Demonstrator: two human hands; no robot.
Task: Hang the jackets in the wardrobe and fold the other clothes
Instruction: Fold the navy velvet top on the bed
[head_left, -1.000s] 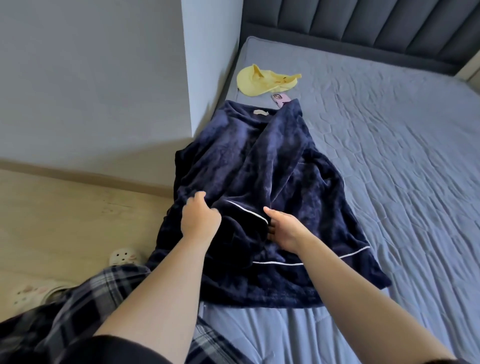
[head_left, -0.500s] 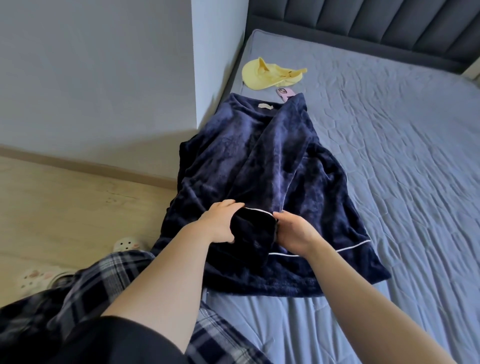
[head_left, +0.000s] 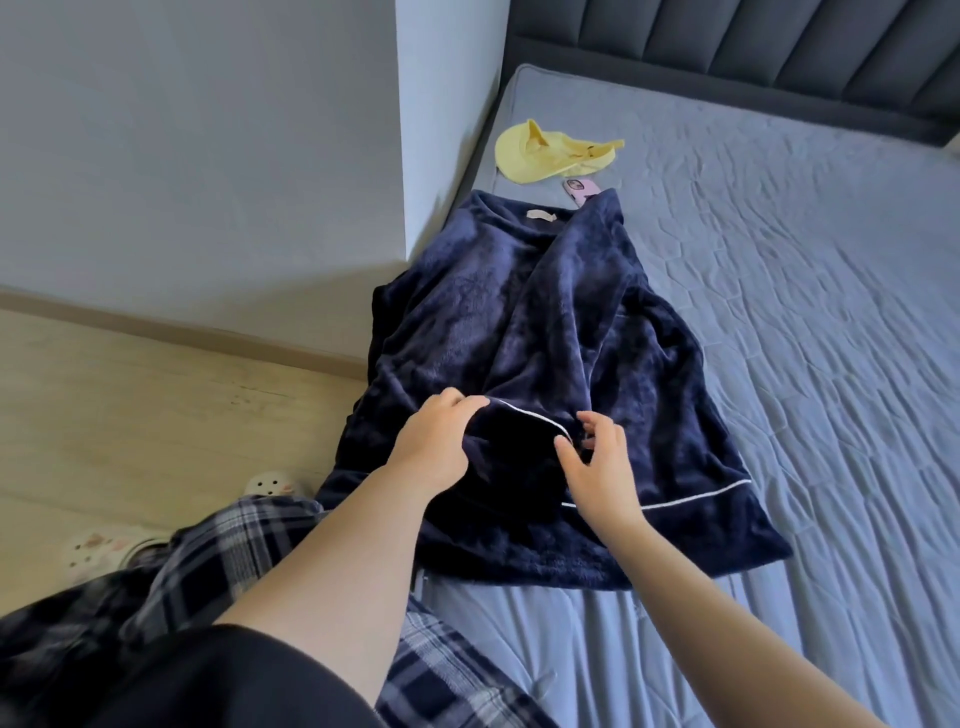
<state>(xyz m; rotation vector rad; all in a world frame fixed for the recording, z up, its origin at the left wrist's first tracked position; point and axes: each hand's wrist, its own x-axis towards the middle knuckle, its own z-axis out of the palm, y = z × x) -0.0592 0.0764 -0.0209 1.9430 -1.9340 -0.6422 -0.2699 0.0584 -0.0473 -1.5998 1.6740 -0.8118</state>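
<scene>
A navy fleece garment (head_left: 524, 332) with white piping lies spread on the left edge of the bed (head_left: 810, 332), collar toward the headboard. Near its lower middle a white-edged cuff or flap (head_left: 519, 436) is lifted. My left hand (head_left: 434, 449) grips the left side of that flap with curled fingers. At the flap's right end my right hand (head_left: 597, 462) has its fingers curled around the piped edge and pinches it.
A yellow cap (head_left: 545, 156) and a pink phone (head_left: 579, 189) lie on the bed beyond the collar. A white wall corner (head_left: 415, 156) stands left of the bed. Wooden floor (head_left: 130, 405) with slippers (head_left: 272, 483) lies at left. My plaid trousers (head_left: 208, 571) fill the lower left.
Both hands have closed in on the white-piped flap and lifted it from the garment. My left hand slid right onto it, and my right hand shifted from flat to pinching its edge.
</scene>
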